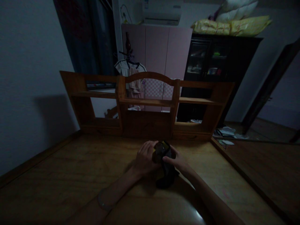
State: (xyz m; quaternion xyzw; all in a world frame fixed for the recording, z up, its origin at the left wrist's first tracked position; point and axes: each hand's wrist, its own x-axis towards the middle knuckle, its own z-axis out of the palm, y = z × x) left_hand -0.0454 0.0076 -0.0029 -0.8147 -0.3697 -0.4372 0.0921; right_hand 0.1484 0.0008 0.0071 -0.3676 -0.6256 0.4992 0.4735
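Observation:
Both hands meet around a small black-and-yellow object (161, 148) with a rounded, shiny, glassy-looking part. Its exact kind is too dark to make out. A wide black strap-like piece (167, 176) hangs from it toward me and rests on the wooden surface. My left hand (145, 157) wraps its left side, fingers curled over the edge. On the other side my right hand (176, 159) grips it, the thumb lying across the black part and the fingers behind. A band sits on my left wrist.
A wooden shelf unit (147, 101) rises from the far edge of the wooden surface (98, 175). At the left is a white wall (30, 78); a raised wooden edge (243, 175) runs along the right. Farther back stand pink cabinets (156, 50), hanging clothes and a black cabinet (225, 65).

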